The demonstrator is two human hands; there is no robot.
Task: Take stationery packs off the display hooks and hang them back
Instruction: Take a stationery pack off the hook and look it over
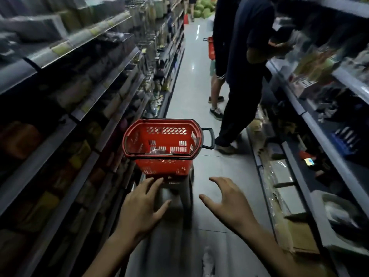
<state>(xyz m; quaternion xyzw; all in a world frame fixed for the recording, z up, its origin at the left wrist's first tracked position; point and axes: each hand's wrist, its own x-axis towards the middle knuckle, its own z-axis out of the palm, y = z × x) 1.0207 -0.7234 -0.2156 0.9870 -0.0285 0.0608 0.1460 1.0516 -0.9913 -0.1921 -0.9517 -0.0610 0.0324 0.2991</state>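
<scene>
**Aisle view, left to right.** The left shelving runs from near to far, its goods smeared by blur. No display hooks or stationery packs can be picked out on it, so you cannot tell from here where the task's packs hang.

Your left hand is held out low, fingers spread and nearly straight, holding nothing. Its fingertips lie just at the near foot of the red basket.

*Risk:* the basket sits on top of a grey stool in mid-aisle, and a push from that hand would likely tip it or slide it off.

*Contents:* the basket looks almost empty. A pale, glinting shape lies on its floor, too blurred to name.

Your right hand, right of the stool, is likewise wide open, thumb apart and fingers loosely bent, gripping nothing.

*Risk:* with both hands out and the picture blurred, you are probably moving. Reaching for a hook at that pace could snag a pack's hang-hole or knock its neighbours down.

Farther right, a person in dark clothes stands at the right shelving. A second person is beyond, with another red basket. The passage beside them is narrow, and you may bump them. The right shelving holds boxes and wrapped goods, also too blurred to name.
</scene>
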